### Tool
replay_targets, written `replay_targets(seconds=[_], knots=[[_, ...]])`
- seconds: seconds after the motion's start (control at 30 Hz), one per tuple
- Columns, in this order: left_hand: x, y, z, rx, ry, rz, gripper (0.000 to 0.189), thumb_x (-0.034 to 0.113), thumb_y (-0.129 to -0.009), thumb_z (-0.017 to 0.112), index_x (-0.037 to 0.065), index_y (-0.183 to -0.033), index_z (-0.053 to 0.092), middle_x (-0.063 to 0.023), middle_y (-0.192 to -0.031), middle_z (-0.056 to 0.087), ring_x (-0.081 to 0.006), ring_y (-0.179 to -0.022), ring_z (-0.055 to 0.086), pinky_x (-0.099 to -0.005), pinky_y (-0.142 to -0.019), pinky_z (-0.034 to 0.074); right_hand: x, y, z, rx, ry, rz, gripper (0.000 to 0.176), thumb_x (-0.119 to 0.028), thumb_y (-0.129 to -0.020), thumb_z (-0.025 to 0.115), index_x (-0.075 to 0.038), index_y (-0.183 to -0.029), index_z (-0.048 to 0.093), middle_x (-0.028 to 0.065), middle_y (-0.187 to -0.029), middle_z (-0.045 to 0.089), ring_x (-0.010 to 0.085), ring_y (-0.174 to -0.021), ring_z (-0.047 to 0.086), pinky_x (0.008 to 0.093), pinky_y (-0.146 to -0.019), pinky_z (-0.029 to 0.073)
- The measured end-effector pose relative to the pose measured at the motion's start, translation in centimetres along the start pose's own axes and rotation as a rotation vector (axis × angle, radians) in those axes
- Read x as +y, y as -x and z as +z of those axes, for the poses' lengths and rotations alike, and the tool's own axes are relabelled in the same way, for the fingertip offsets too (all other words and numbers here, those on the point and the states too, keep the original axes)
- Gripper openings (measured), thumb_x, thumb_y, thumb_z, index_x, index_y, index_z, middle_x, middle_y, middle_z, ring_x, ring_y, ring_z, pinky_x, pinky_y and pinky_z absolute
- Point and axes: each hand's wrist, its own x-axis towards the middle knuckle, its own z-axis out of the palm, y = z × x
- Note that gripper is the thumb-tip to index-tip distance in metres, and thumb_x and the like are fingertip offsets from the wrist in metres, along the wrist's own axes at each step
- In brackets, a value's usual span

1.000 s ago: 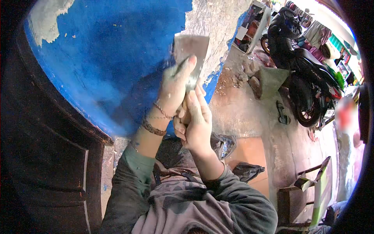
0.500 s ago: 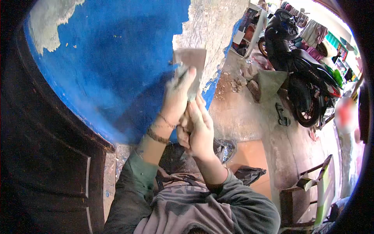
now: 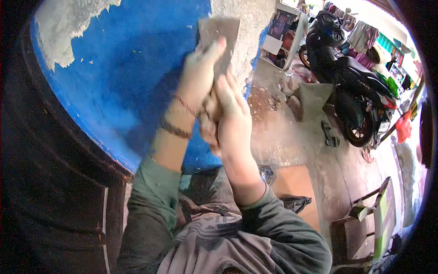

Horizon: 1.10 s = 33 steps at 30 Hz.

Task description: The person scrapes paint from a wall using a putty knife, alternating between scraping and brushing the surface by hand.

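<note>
left grip (image 3: 196,80): clasped on scraper (image 3: 220,29) (thumb atop) | right grip (image 3: 233,109): wrapped round it, lower | wide end: past both

Scraper (image 3: 225,30): broad, flat metal blade, dull grey-brown, flaring toward a straight far edge; slightly motion-blurred. Points up-frame, face toward the camera. Handle end hidden from view. Blade overlaps the boundary between paint and exposed surface: left corner over blue, right corner over bare. Contact at the edge: cannot tell.

Wall (image 3: 141,50): strong blue paint, lower part hazed paler. Bare strip (image 3: 245,32), mottled off-white, near the right side, with narrow blue along its outer margin. Second bare patch (image 3: 75,27) at upper left, grey-white, ragged-edged; small pale chips just beside it.
</note>
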Motion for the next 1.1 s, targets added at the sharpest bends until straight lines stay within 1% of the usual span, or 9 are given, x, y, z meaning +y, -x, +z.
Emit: replay_targets(seconds=[0.27, 0.47, 0.63, 0.77, 0.8, 0.9, 0.97, 1.0, 1.1], knots=[[-6.1, 4.4, -2.4, 0.224, -0.324, 0.053, 0.042, 0.034, -0.091, 0.061, -0.003, -0.112, 0.063, -0.0054, -0.103, 0.065, -0.0087, -0.094, 0.055, -0.0247, -0.083, 0.044, 3.3, 3.8, -3.5, 0.12, 0.098, 0.181, 0.033, -0.026, -0.1, 0.041, -0.014, -0.131, 0.045, -0.0014, -0.064, 0.045, 0.0071, -0.032, 0.033, 0.0209, -0.028, 0.024], [2.1, 3.0, 1.4, 0.104, -0.176, -0.081, 0.032, 0.037, -0.092, 0.058, 0.008, -0.082, 0.065, -0.0008, -0.076, 0.061, -0.0082, -0.063, 0.055, -0.0246, -0.058, 0.043, -0.4, 1.6, 0.0, -0.012, 0.039, 0.077, 0.043, -0.027, -0.1, 0.043, -0.016, -0.141, 0.036, -0.0014, -0.066, 0.047, 0.0068, -0.038, 0.036, 0.0202, -0.03, 0.025], [-3.6, 3.8, -0.6, 0.167, -0.163, 0.02, 0.043, 0.032, -0.092, 0.06, -0.002, -0.117, 0.061, -0.0047, -0.101, 0.065, -0.0108, -0.093, 0.056, -0.0251, -0.085, 0.044, 1.6, 2.6, -2.8, 0.012, 0.074, 0.108, 0.041, -0.027, -0.1, 0.044, -0.016, -0.139, 0.037, -0.0009, -0.067, 0.047, 0.0069, -0.038, 0.036, 0.0196, -0.03, 0.024], [-0.7, 1.3, 0.3, 0.068, -0.053, -0.063, 0.034, 0.031, -0.092, 0.06, 0.001, -0.108, 0.062, -0.0021, -0.091, 0.064, -0.0094, -0.082, 0.056, -0.0242, -0.074, 0.046, -1.0, 0.8, -1.2, -0.005, 0.069, 0.136, 0.041, -0.027, -0.1, 0.044, -0.015, -0.139, 0.037, -0.0005, -0.067, 0.047, 0.0067, -0.037, 0.035, 0.0197, -0.03, 0.023], [0.0, -0.1, 1.1, 0.082, -0.031, 0.046, 0.026, 0.033, -0.093, 0.058, 0.008, -0.09, 0.064, -0.0017, -0.077, 0.062, -0.0097, -0.061, 0.057, -0.0253, -0.056, 0.047, -1.7, 0.2, -0.6, -0.027, 0.058, 0.111, 0.041, -0.027, -0.099, 0.044, -0.015, -0.138, 0.038, -0.0005, -0.067, 0.047, 0.0068, -0.037, 0.035, 0.0197, -0.03, 0.023], [0.2, -0.1, 0.8, 0.072, -0.107, 0.065, 0.024, 0.032, -0.093, 0.058, 0.008, -0.091, 0.063, -0.0009, -0.075, 0.06, -0.0101, -0.06, 0.056, -0.0251, -0.055, 0.046, -1.3, 0.2, -0.4, -0.009, 0.064, 0.063, 0.039, -0.028, -0.099, 0.044, -0.013, -0.135, 0.04, -0.0002, -0.067, 0.048, 0.0079, -0.037, 0.036, 0.0212, -0.029, 0.023], [-1.9, 1.2, 0.1, 0.108, -0.058, 0.017, 0.028, 0.031, -0.093, 0.059, 0.004, -0.1, 0.064, -0.0026, -0.087, 0.063, -0.0108, -0.075, 0.059, -0.0248, -0.067, 0.048, -0.2, 1.1, -1.8, 0.007, 0.134, 0.055, 0.044, -0.028, -0.099, 0.044, -0.013, -0.14, 0.036, 0.0001, -0.066, 0.048, 0.0088, -0.035, 0.037, 0.0227, -0.028, 0.024], [-3.7, 1.5, -0.4, 0.118, -0.219, 0.228, 0.037, 0.031, -0.092, 0.06, -0.001, -0.111, 0.062, -0.0045, -0.099, 0.063, -0.0115, -0.09, 0.058, -0.0253, -0.08, 0.047, 0.2, 2.2, -2.3, 0.022, 0.099, 0.078, 0.044, -0.028, -0.099, 0.045, -0.013, -0.14, 0.036, 0.0, -0.065, 0.047, 0.0091, -0.034, 0.037, 0.0228, -0.028, 0.024], [-5.1, 0.8, -1.1, 0.18, -0.338, 0.338, 0.039, 0.031, -0.092, 0.06, -0.003, -0.113, 0.061, -0.0048, -0.097, 0.064, -0.0118, -0.089, 0.058, -0.0253, -0.079, 0.048, 0.5, 2.0, -2.6, 0.097, 0.042, 0.182, 0.041, -0.026, -0.1, 0.043, -0.018, -0.14, 0.041, -0.0041, -0.061, 0.043, 0.0054, -0.036, 0.034, 0.0203, -0.03, 0.024]])
